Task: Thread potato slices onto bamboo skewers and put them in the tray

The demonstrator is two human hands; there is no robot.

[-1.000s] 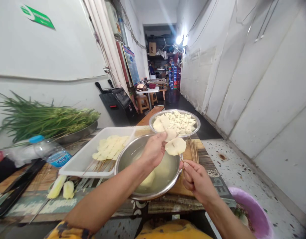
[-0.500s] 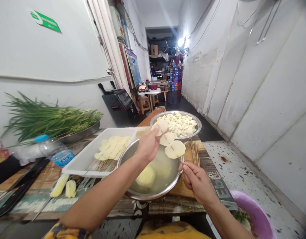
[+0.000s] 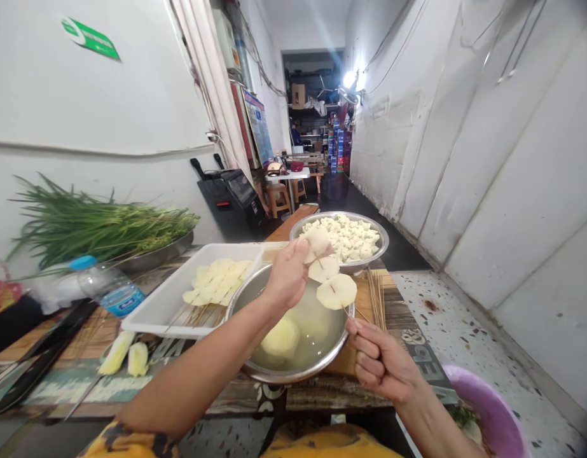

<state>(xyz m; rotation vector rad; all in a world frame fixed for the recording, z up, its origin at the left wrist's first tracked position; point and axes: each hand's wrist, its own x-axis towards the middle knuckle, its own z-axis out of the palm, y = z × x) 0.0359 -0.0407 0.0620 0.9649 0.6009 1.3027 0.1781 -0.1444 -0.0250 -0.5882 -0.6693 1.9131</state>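
My right hand [image 3: 383, 359] grips the lower end of a thin wooden skewer [image 3: 346, 312]. Threaded on it are three pale potato slices [image 3: 336, 291], held over a metal bowl [image 3: 293, 374]. My left hand [image 3: 289, 273] pinches the topmost slice [image 3: 316, 245] at the skewer's far end; the fingertips are partly hidden behind it. Peeled potatoes [image 3: 280, 337] sit in cloudy water in the bowl. To the left, a white plastic tray [image 3: 152, 312] holds rows of skewered potato slices [image 3: 217, 282].
Behind the bowl stands a metal basin [image 3: 385, 240] of cauliflower pieces [image 3: 343, 236]. Loose skewers [image 3: 376, 298] lie at right. A water bottle [image 3: 109, 289], a long black-handled knife [image 3: 40, 356] and green stalks [image 3: 97, 222] are at left. A purple tub [image 3: 493, 407] sits low right.
My right hand has shifted slightly down along the skewer, its fingers curled tighter. The left hand stays on the top slice. The view has moved slightly.
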